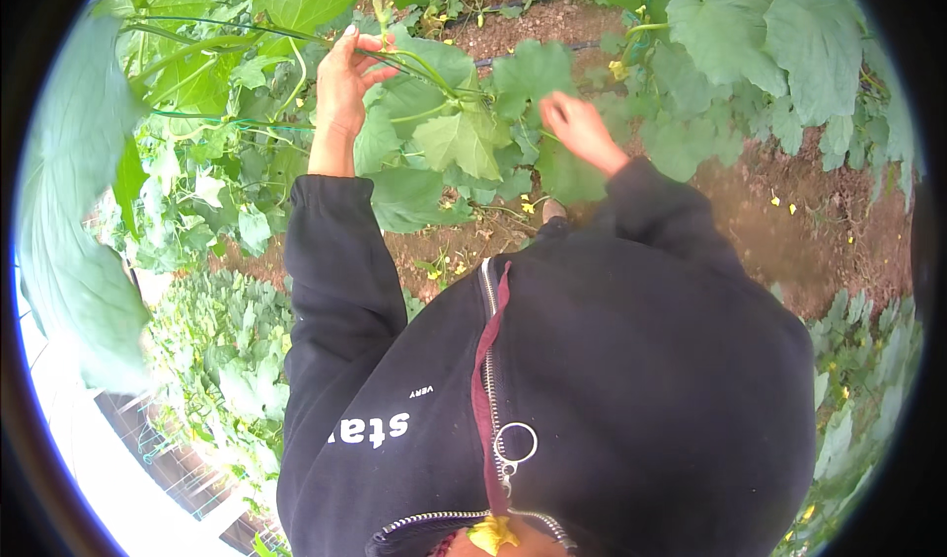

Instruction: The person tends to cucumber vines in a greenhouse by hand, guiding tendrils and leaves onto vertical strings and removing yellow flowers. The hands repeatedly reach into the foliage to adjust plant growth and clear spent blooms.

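Note:
My left hand (344, 91) is raised at the upper left, its thumb and fingers around a green vine stem (425, 68) and a thin dark green string beside it. A young curled shoot stands up at the fingertips. Broad lobed leaves (462, 139) hang from the vine between my hands. To the right, my right hand (581, 124) is slightly blurred, its fingers curled beside a rounded leaf (533, 76). Whether anything is between these fingers cannot be made out.
Leafy vines with yellow flowers (618, 70) stand ahead and on both sides. Green strings (222, 118) run through the left foliage. A dark hose (510, 59) crosses the brown soil (777, 224). A large leaf (74, 224) is close at the far left. A shoe (553, 209) shows below the leaves.

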{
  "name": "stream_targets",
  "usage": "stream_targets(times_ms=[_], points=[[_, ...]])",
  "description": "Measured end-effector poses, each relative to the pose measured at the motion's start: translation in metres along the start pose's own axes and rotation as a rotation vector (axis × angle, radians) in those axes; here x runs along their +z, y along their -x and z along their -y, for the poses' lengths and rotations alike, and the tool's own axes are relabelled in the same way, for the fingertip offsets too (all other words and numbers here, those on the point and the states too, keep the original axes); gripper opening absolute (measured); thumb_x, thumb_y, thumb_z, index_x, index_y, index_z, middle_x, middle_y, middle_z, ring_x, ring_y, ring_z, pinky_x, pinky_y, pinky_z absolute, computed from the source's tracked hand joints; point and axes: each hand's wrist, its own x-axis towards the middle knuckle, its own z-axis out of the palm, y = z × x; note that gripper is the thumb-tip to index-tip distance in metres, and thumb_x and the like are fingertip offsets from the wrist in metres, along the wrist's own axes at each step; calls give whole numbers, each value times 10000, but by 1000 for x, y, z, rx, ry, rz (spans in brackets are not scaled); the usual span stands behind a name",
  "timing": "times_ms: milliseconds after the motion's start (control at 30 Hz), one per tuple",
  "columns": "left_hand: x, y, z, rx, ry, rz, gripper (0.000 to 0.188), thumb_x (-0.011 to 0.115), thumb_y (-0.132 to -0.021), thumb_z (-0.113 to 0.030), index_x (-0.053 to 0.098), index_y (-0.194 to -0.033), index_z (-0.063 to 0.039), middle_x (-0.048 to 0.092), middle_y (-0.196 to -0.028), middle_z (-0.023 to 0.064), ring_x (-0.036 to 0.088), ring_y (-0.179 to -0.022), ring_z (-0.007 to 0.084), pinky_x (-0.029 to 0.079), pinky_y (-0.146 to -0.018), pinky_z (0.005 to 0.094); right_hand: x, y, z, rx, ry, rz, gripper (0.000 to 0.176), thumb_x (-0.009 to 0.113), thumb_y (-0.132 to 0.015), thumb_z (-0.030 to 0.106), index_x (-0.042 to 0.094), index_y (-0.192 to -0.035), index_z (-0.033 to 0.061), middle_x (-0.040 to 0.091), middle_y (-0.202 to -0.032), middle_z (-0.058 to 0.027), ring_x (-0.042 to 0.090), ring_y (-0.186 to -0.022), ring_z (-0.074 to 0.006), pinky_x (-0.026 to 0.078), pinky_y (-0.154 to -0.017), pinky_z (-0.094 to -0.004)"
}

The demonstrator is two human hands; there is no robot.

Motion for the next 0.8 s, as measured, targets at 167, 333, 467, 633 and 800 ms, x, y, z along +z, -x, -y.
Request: stream_targets(times_ms=[167, 333, 467, 633, 800], points=[[24, 15, 9, -34, -27, 34, 219, 464, -921, -256, 471, -969, -42, 605, -1023, 182, 634, -835, 272, 554, -625, 354, 69, -93, -25, -249, -83, -234, 477, 467, -770, 48, 449, -1244, -5, 559, -1129, -219, 575, -970, -349, 451, -849, -394], [15, 38, 16, -30, -27, -21, 260, 483, -927, -278, 464, -1015, -34, 614, -995, 174, 636, -815, 242, 508, -515, 296, 83, -120, -12, 283, -542, 87, 583, 491, -740, -16, 390, -1311, 46, 640, -957, -106, 604, -810, -199, 463, -724, -312], [-10, 53, 36, -82, -142, -117, 375, 431, -936, -398, 505, -976, -33, 625, -954, 146, 619, -812, 203, 469, -546, 278, 77, -111, -24, 274, -801, -352, 388, 434, -756, 6, 531, -1131, 23, 594, -1060, -168, 586, -887, -219, 458, -753, -326], [-10, 68, 45, -101, -93, -36, 440, 408, -924, -446, 559, -889, -34, 627, -897, 138, 599, -791, 194, 487, -674, 308, 68, -98, -17, 117, -746, -14, 481, 425, -735, -42, 543, -1186, 79, 427, -1300, -132, 547, -965, -225, 482, -738, -331], [-14, 77, 54, -34, -151, 64, 421, 403, -929, -414, 543, -875, -21, 626, -851, 130, 604, -780, 204, 500, -673, 329, 84, -122, -25, -445, 124, 207, 309, 526, -720, 16, 617, -1010, 72, 590, -1025, -157, 595, -857, -309, 494, -699, -402]])
